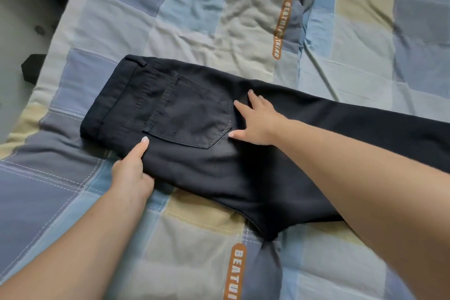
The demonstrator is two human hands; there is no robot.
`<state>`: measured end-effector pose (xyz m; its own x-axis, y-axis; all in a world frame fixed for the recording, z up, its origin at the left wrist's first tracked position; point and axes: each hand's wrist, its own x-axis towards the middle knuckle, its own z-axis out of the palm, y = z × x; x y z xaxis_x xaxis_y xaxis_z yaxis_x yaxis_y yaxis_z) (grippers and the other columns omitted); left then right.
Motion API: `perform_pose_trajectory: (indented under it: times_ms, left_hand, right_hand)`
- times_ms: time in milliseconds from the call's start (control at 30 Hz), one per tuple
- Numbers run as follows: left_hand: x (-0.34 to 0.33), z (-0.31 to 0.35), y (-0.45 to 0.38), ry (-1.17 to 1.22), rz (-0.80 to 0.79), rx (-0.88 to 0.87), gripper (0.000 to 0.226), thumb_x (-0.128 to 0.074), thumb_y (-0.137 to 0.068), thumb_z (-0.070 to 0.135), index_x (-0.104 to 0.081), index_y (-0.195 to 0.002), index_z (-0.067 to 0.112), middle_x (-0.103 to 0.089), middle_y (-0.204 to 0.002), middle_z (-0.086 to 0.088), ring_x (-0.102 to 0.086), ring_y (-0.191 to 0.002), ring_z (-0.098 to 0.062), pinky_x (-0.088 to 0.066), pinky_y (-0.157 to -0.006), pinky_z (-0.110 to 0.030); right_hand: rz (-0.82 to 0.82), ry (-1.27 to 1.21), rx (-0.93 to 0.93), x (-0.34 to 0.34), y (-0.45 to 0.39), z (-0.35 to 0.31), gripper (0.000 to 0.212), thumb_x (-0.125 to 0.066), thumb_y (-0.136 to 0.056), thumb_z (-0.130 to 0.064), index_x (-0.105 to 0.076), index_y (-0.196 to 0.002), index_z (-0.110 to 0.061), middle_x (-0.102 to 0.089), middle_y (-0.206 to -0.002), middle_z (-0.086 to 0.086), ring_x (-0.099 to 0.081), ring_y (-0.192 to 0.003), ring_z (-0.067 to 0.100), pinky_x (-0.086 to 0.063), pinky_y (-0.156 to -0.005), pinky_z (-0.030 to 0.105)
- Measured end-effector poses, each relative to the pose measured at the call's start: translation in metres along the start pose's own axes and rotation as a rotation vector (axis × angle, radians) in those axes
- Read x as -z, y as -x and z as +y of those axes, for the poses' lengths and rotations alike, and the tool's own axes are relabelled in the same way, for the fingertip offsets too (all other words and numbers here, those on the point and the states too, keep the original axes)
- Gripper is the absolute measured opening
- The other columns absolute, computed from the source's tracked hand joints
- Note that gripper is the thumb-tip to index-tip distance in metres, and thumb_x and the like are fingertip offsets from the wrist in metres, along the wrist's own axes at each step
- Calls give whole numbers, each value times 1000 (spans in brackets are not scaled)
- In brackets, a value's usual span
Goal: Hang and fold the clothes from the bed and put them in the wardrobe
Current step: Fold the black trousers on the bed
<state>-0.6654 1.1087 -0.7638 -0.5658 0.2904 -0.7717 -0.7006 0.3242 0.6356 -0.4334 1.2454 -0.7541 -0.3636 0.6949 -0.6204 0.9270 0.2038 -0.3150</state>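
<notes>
One pair of dark trousers lies flat on the checked bedspread, already doubled leg over leg, back pocket uppermost. We judge the folding to be at an early stage: the lengthwise fold is made, the crosswise folds are not, and hanging and putting away remain. No wardrobe or hanger is in view.

At the near edge of the trousers, just below the pocket, our left hand pinches the cloth, thumb on top and fingers tucked under. Beside the pocket's far corner, our right hand rests spread and flat on the seat, fingers straight.

Beyond the waistband, the bed edge falls close, with floor past it, so there is little margin on that side. Away from the waistband the legs run out of frame, and their ends cannot be seen. Above the trousers the spread lies rumpled but open, giving room to fold that way. A cord-like line crosses the spread near the legs.
</notes>
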Motion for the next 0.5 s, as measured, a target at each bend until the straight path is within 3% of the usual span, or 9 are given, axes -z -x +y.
perform_pose_trajectory:
  times_ms: [67, 133, 233, 333, 400, 500]
  left_hand:
    - [-2, 9, -1, -1, 79, -52, 68, -87, -63, 29, -59, -124, 19, -68, -113, 5, -70, -93, -12, -57, -81, -33]
    - [-5, 13, 1, -7, 97, -26, 65, -86, -61, 32, -61, -121, 22, -69, -111, 6, -70, -91, -12, -57, -77, -31]
    - [-5, 21, 9, 11, -80, 62, 24, -75, -81, 29, -68, -101, 17, -76, -94, 0, -73, -81, -14, -57, -74, -33]
    - [-3, 31, 18, 43, -198, -3, 28, -71, -85, 26, -66, -110, 15, -75, -100, -3, -72, -92, -18, -54, -90, -41]
    - [-7, 37, 28, 57, -212, -131, 42, -74, -82, 19, -60, -122, 16, -72, -111, -3, -70, -100, -19, -53, -93, -42]
    - [-26, 43, 60, -9, -238, -363, 42, -71, -81, 7, -57, -119, 18, -69, -114, -1, -67, -104, -17, -54, -91, -37]
  right_hand:
    - [78, -124, -114, 4, -13, 0, 89, -49, -86, -64, 0, -152, -28, 14, -160, 2, 9, -147, 25, -17, -116, 53]
    - [204, -343, -241, 3, -16, -7, 85, -45, -89, -62, -2, -153, -25, 10, -160, 5, 7, -147, 24, -12, -117, 53]
    - [249, -234, -166, -33, 1, -33, 81, -39, -89, -64, -3, -152, -28, 13, -160, 3, 11, -147, 21, -4, -116, 55]
    - [221, -216, -93, -63, 17, -46, 81, -39, -89, -64, -4, -152, -27, 11, -160, 2, 13, -147, 20, 0, -117, 52]
    - [251, -437, -99, -57, 21, -47, 74, -42, -91, -59, -10, -152, -29, 4, -161, 0, 8, -147, 17, -1, -118, 49]
    - [264, -965, -62, -26, 35, -54, 67, -46, -92, -55, -19, -150, -34, -10, -160, -7, -6, -147, 10, -9, -120, 39]
